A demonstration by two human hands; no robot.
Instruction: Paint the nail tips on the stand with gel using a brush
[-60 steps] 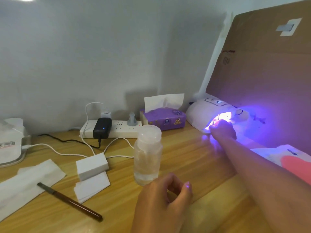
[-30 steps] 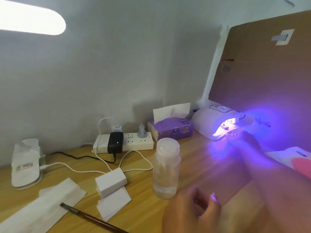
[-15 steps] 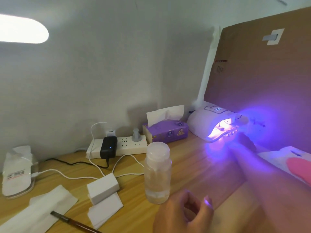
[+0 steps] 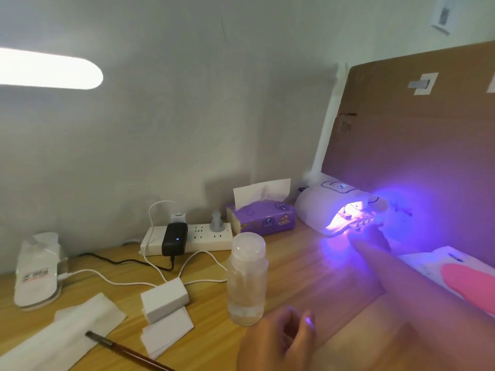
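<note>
Since two seconds earlier the right hand (image 4: 371, 238) had drawn back from inside the lamp (image 4: 325, 207) to just outside its mouth; the left hand (image 4: 278, 341) had stayed low near the bottle (image 4: 247, 279).

Nail tips on the stand (image 4: 363, 223) sat at the lamp mouth, lit violet; detail was blurred by the glow. The right hand lay at the stand, dark against the light; whether it gripped the stand could not be told. The left hand rested on the table (image 4: 308, 277) with fingers loosely curled, holding nothing.

The brush (image 4: 126, 350) lay flat at the front left of the table, its tip over a white paper sheet (image 4: 53, 341), well apart from both hands.

The bottle stood upright, capped, between the left hand and a power strip (image 4: 198, 238). A black adapter (image 4: 174, 238) with a blue light was plugged into the strip. A white block (image 4: 164, 299) lay on a stack of white pads (image 4: 167, 333). A purple tissue box (image 4: 261, 219) stood just left of the lamp. Cardboard (image 4: 415, 156) leaned behind the lamp. A pink and white pack (image 4: 466, 282) lay at the right edge. A plastic-wrapped white item (image 4: 37, 271) sat at the far left.
</note>
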